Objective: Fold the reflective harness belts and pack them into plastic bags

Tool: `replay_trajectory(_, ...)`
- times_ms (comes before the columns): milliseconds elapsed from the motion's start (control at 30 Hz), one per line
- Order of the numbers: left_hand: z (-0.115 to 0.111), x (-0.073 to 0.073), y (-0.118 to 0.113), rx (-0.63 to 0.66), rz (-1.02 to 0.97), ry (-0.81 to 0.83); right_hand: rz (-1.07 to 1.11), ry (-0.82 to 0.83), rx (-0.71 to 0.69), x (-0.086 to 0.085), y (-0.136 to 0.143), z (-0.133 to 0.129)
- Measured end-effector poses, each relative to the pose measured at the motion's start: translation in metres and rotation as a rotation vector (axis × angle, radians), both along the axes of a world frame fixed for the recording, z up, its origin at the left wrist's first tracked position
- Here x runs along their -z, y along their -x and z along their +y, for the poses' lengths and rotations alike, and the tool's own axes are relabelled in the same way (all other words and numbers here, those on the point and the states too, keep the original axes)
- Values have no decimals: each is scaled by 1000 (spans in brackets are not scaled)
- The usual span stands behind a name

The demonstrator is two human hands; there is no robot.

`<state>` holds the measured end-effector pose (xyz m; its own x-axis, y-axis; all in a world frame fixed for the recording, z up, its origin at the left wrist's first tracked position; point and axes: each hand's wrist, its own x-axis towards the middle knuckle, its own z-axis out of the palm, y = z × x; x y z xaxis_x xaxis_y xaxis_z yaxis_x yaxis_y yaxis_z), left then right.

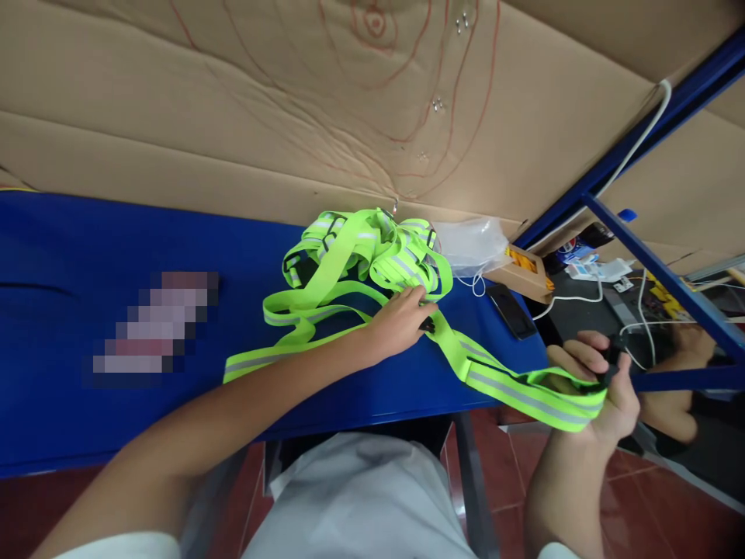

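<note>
Centre frame, the left hand [401,322] pinches fluorescent-yellow reflective webbing straps [331,272]; lower right, the right hand [605,388] grips their looped end, seemingly keeping that length extended.

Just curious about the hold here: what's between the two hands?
In the head view, a striped neon-green strap runs from the left hand to the right hand.

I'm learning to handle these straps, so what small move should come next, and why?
Perhaps ease the right hand gently outward: the green strap bends between it and the left hand, which is beside the tangled pile.
</note>
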<state>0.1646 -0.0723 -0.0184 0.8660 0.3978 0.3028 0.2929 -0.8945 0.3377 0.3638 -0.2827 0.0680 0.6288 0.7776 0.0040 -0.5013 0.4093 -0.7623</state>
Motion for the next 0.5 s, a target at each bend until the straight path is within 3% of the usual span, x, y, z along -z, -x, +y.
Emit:
replay_trajectory(67, 1, -2, 0, -31, 36, 3, -47, 16, 53, 2, -2, -13)
replay_trajectory(200, 2, 1, 2, -72, 33, 3, -179, 2, 312, 8, -17, -44)
replay_trajectory(333, 5, 2, 2, -72, -2, 68, -326, 210, 481, 11, -35, -71)
replay_trajectory(400, 13, -8, 2, -53, -23, 128, -437, 361, 547, 10, -38, -77)
replay_trajectory(500, 35, -39, 13, -21, -86, 220, -698, 606, 644, 7, -35, -77)
